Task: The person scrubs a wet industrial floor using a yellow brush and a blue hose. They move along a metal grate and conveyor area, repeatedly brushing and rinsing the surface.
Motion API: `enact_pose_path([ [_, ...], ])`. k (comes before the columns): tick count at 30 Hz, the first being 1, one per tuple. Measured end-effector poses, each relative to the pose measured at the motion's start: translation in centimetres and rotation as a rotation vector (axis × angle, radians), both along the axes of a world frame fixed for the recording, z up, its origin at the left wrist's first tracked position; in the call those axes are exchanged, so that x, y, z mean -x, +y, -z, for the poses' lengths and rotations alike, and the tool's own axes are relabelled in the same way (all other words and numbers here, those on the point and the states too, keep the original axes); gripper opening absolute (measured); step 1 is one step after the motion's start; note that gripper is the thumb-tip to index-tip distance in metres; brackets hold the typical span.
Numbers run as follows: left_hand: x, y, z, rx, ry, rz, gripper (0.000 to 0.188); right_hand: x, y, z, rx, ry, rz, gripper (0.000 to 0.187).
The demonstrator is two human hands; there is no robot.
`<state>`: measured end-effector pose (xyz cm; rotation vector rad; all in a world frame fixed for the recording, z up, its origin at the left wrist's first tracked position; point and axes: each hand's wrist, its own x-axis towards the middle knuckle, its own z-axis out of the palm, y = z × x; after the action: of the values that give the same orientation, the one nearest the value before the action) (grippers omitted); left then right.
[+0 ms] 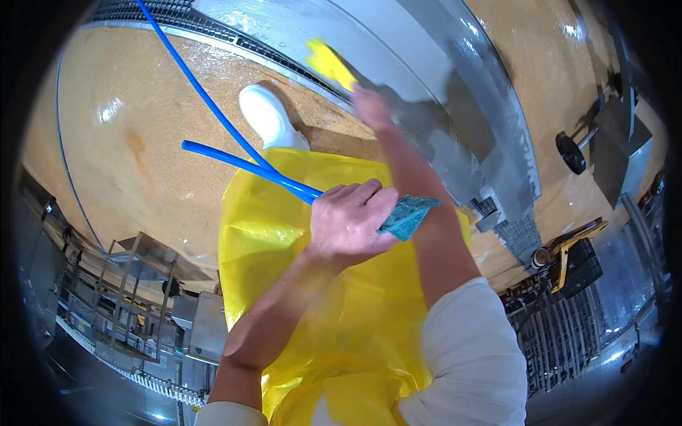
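In front of my yellow apron point(284, 234), my left hand point(352, 220) is closed round a blue hose point(234, 160) and a green scouring pad point(408, 216). The hose's short end points left, while its long part crosses it and runs up to the far left. Reaching forward, my right hand point(371, 106) grips a yellow brush point(329, 62), both blurred by motion. The brush is over the wet grey metal surface point(412, 42); whether it touches cannot be made out.
A white boot point(268, 117) stands on the wet tan floor point(142, 106). Dark grating point(256, 51) borders the metal surface. At right is a steel frame with a black caster point(570, 153); a metal rack point(135, 298) stands at lower left. A thin blue line point(65, 167) lies along the left.
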<state>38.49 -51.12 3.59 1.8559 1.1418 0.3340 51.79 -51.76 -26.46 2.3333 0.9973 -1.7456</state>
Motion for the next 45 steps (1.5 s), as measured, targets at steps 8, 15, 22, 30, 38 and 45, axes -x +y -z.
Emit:
enact_pose_path([
  [8,-9.8,-5.1,1.4,0.130,-0.013,0.285,0.031,-14.6,-21.9,0.7,0.215,-0.270,0.480,0.063],
  [15,-13.6,-6.6,4.5,0.214,0.190,0.379,0.028,-8.1,-16.3,1.2,-0.033,-0.052,0.142,0.062],
  [22,-17.1,-8.0,6.5,0.198,0.173,0.384,0.028,-19.7,-21.4,-4.3,-0.127,-0.517,0.983,0.040],
  [30,-19.3,-4.7,6.1,0.146,0.104,0.248,0.023,-21.0,1.1,0.9,-0.221,-0.327,0.224,0.025],
  [38,-19.7,-3.0,5.7,0.176,-0.024,0.218,0.022,-40.4,-28.4,2.9,0.259,-0.660,0.241,0.046],
  [45,-19.3,-3.5,7.0,0.180,0.054,0.303,0.027,-35.7,-9.6,-2.3,0.059,-0.415,0.392,0.048],
])
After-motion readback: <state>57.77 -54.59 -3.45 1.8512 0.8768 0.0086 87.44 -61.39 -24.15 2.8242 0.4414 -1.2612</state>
